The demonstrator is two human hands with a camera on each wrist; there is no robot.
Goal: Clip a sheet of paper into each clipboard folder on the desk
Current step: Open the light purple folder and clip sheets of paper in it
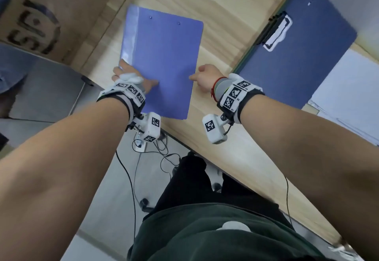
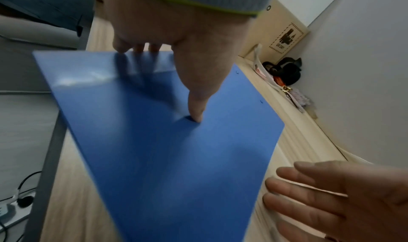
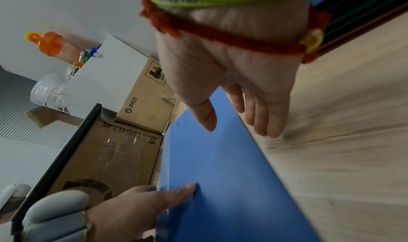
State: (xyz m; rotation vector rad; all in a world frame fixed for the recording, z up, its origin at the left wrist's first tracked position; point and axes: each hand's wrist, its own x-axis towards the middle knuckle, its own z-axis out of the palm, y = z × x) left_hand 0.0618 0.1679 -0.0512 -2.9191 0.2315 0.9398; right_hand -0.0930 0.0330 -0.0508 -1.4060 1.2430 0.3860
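Note:
A closed light blue clipboard folder lies in the middle of the wooden desk. My left hand grips its near left side, with the thumb pressed on the cover and the fingers wrapped over the spine edge. At the folder's right edge my right hand is open. Its thumb is over the cover and its straight fingers are over the desk beside it. A dark blue clipboard folder lies open at the right, its clip showing. White paper sheets lie next to it.
Cardboard boxes stand against the desk's left side. The desk's near edge runs diagonally, with cables and a power strip on the floor below. An orange bottle and a black object sit by the wall.

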